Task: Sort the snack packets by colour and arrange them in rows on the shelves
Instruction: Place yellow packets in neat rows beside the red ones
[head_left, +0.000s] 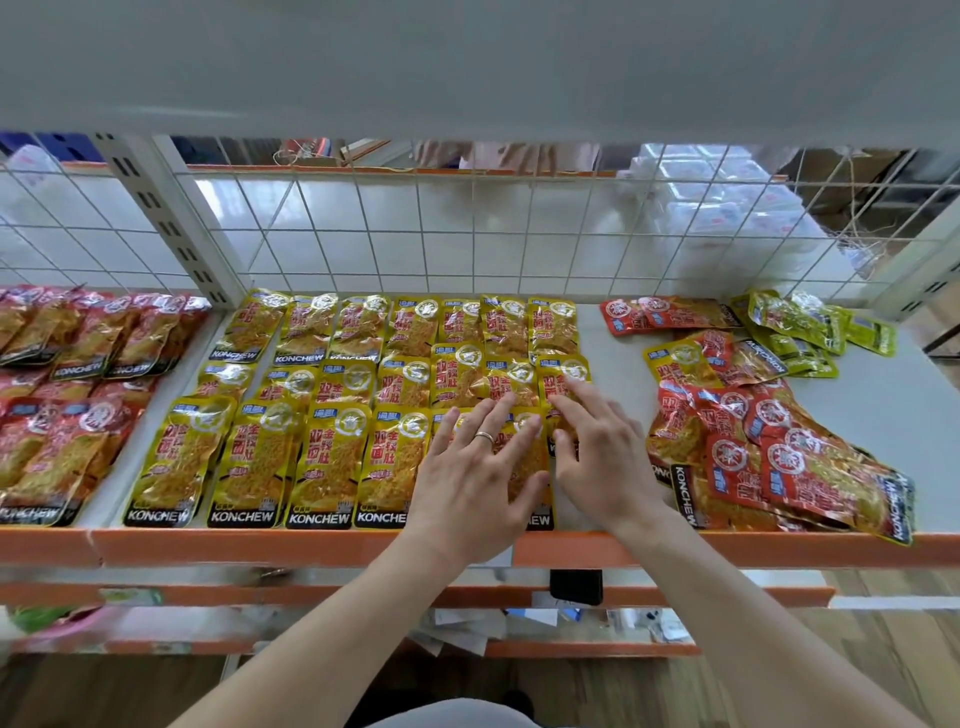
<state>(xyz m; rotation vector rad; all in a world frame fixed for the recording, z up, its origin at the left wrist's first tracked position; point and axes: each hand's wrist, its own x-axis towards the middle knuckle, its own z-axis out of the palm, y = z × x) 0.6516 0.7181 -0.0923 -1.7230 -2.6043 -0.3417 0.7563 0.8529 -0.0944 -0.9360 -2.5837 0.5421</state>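
Note:
Yellow snack packets lie in three rows across the middle of the white shelf. My left hand, a ring on one finger, lies flat with spread fingers on the front-row yellow packet at the right end. My right hand rests beside it with straight fingers on the neighbouring yellow packets. A loose heap of red packets lies to the right, one yellow packet on top. Green packets sit at the back right. Red packets lie in rows at the left.
A white wire grid closes the shelf's back, and a slotted upright divides the left bay. The upper shelf board hangs low overhead. An orange rail edges the front. A dark phone sits on the lower shelf.

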